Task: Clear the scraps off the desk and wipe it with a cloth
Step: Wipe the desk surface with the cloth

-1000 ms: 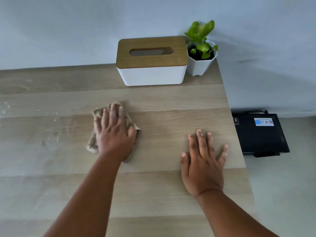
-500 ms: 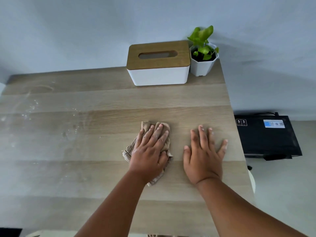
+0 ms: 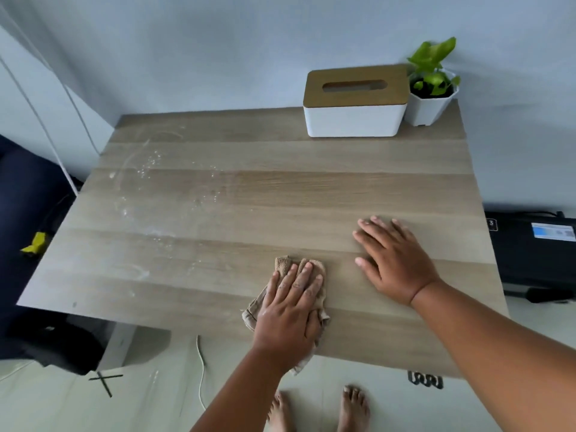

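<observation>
Left hand (image 3: 288,310): fingers straight and close together, pressing flat on the cloth (image 3: 285,266), thumb laid along its right side; nothing pinched. The cloth is bunched beneath the palm near the front edge of the desk (image 3: 311,188), and a corner of it hangs over that edge. Right hand (image 3: 393,260): fingers spread, palm flat on bare wood just right of the cloth, holding nothing; judged a brace. No scraps are visible on the surface; white smears and specks (image 3: 149,169) lie across the left and rear-left area, well apart from the cloth, so wiping appears unfinished. Risks noted: the overhanging corner could drag the cloth off the edge if pressure lifts, since it is only pressed, not gripped. A sweep toward the rear could meet the tissue box (image 3: 355,116) and the potted plant (image 3: 431,98) standing beside it at the back right; the plant looks light and could tip. A bunched cloth may spread the residue rather than lift it.
</observation>
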A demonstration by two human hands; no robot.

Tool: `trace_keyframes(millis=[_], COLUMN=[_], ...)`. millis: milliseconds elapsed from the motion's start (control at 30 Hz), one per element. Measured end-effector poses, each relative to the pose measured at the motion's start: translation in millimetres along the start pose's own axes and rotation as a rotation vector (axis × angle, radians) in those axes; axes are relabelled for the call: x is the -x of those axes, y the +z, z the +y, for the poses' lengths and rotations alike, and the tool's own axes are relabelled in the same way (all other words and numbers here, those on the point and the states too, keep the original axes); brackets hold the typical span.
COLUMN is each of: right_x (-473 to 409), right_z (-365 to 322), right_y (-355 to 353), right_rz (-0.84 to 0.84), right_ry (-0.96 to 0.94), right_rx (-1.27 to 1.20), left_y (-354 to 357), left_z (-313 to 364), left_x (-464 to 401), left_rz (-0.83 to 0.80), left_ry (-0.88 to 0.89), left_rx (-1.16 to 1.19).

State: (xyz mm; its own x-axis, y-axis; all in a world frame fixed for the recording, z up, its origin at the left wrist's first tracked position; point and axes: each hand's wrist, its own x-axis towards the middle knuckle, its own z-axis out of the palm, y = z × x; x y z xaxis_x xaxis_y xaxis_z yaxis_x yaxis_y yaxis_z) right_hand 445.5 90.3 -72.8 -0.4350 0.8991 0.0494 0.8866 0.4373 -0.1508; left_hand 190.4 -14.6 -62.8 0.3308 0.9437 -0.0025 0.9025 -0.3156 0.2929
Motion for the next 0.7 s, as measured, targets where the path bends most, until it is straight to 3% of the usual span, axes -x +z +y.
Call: trace_keyframes(millis=[200,400,533,700], right_x=[-13,-32,-56,-80], right_z=[-53,-103,-117,-121], right_y=[5,18,21,23], right_rz=[0.064,0.053,0.007,-0.016], right_ry=[0.282,0.322,0.488,0.6], right_rx=[-0.075,-0.109,-0.131,-0.106], left_y=[-8,-22,-30,-29], left_z=[-30,-76,-116,-145], left_x=[44,69,67,38], left_rz=[0.076,0.088,0.019,-0.029], left_ry=[-0.07,-0.243,-0.396,-0.463], left_rx=[0.005,-0.035,-0.13,-0.184])
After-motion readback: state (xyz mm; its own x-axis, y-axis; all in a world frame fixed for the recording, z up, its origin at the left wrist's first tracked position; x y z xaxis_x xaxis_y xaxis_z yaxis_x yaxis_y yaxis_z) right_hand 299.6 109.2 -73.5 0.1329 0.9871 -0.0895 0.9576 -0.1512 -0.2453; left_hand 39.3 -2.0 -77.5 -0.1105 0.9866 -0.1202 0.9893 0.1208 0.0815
